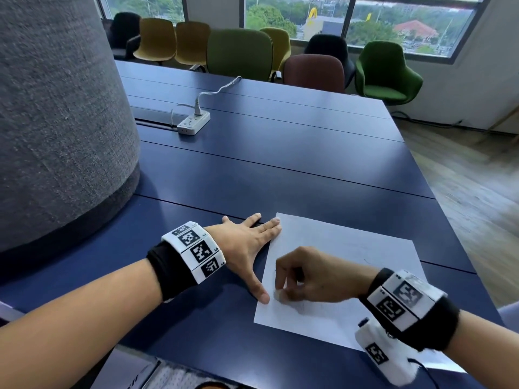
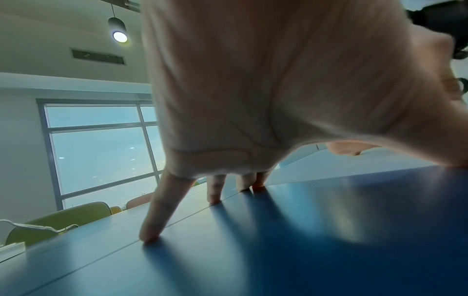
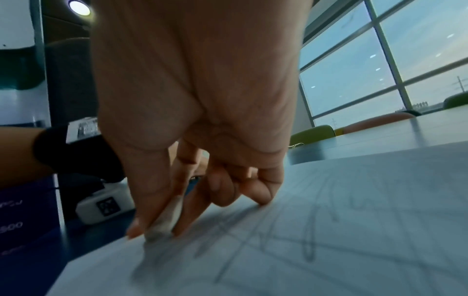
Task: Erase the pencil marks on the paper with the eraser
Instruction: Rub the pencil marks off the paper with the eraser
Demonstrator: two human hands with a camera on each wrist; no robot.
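Light, floppy paper [image 1: 351,265] flat on the counter [image 1: 280,169], pinned at its left edge by spread left hand [image 1: 247,245]; small, soft eraser [image 3: 163,222] pinched low in right hand [image 1: 306,276], rubbing pencil marks [image 3: 309,246] near that edge.

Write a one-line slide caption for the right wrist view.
Right hand pinches a worn eraser, pressing it onto the pencil-marked paper.

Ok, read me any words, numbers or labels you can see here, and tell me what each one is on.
"900": partly blurred digits on the dark blue panel at the left of the right wrist view.
Other print on that panel: too blurred to read.
Wristbands: black-and-white square code markers; tiny characters beside them unreadable.
Paper: pencil scribbles, no legible words.
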